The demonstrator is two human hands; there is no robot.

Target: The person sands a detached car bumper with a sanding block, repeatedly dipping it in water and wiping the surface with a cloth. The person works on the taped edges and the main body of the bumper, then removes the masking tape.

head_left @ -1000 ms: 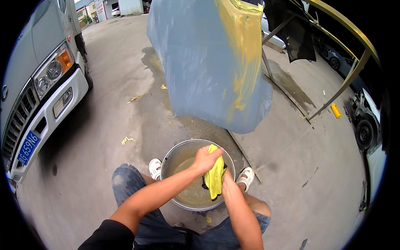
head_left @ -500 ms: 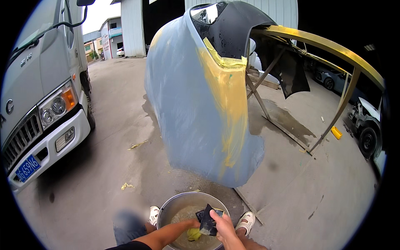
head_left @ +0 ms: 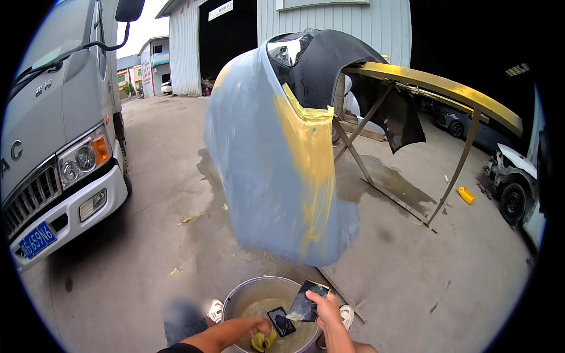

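A grey-white truck (head_left: 53,147) fills the left edge of the frame. At bottom centre, a metal basin (head_left: 247,292) of murky water sits on the concrete. The left hand (head_left: 259,325) is closed around a yellow sponge (head_left: 263,341) and a small dark block (head_left: 281,322) inside the basin. Just right of it, the right hand (head_left: 325,307) pinches a dark sheet of sandpaper (head_left: 306,296) over the water. Above, a grey-blue bumper (head_left: 265,170) with a yellow patch leans on a metal stand (head_left: 441,88) at upper right.
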